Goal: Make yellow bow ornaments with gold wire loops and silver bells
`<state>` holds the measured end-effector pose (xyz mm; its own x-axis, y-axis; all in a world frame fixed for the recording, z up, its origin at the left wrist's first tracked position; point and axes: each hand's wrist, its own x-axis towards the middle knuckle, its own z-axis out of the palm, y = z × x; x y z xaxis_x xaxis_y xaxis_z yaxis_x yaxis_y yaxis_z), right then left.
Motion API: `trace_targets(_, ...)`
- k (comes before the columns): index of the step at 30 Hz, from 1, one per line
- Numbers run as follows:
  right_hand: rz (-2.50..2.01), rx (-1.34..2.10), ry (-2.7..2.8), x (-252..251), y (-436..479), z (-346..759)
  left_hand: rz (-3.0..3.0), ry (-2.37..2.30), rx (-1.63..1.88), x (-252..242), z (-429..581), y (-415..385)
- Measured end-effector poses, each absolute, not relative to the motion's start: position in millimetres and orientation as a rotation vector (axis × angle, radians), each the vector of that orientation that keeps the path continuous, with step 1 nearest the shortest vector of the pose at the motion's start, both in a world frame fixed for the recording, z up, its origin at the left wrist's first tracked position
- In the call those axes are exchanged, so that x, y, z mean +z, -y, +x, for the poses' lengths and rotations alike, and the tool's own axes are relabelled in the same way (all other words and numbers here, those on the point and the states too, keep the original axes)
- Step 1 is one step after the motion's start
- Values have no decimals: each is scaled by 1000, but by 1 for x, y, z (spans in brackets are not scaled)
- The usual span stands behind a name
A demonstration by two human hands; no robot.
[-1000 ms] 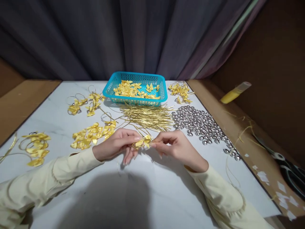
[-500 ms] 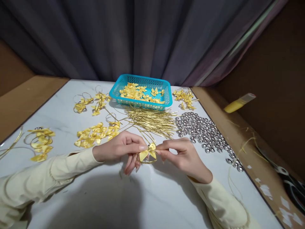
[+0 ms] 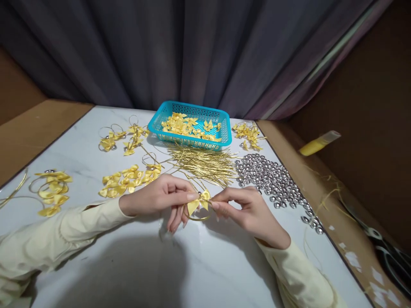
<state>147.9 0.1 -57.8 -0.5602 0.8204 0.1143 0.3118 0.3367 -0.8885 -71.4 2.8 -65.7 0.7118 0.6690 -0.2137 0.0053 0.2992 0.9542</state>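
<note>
A: What's different from a second ago?

B: The bow point(image 3: 193, 207) has been turned. Its tails now hang spread toward the wearer, and more of the gold ring point(image 3: 197, 219) shows below them. Since half a second ago it has barely shifted.

A: And what do you make of that?

B: I'd judge the work is at the knot now, a small adjustment between bow and ring.

A: Where is it exactly?

B: Between the two hands, just above the surface point(image 3: 224, 265), on the near side of the wires point(image 3: 205, 162) and left of the beads point(image 3: 272, 177).

A: How are the hands set?

B: The left hand point(image 3: 157, 198) comes in from the side, thumb and forefinger closed on the bow's left edge, the other fingers loosely curled below. The right hand point(image 3: 246, 210) mirrors it, wrist bent inward, thumb and forefinger pinched at the right edge. Whether it grips ribbon or ring there, I can't tell.
</note>
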Motion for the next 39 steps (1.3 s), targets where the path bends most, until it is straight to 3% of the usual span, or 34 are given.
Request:
trace_targets(12, -915, 1448, 1669, -58, 2, 159, 1380, -805, 377, -56, -71, -7)
trace_targets(23, -878, 862, 2291, -62, 12, 144, 1493, -798, 233, -62, -70, -4)
trace_targets(39, -798, 880, 2422, -69, 14, 140, 1589, -800, 126, -63, -71, -3)
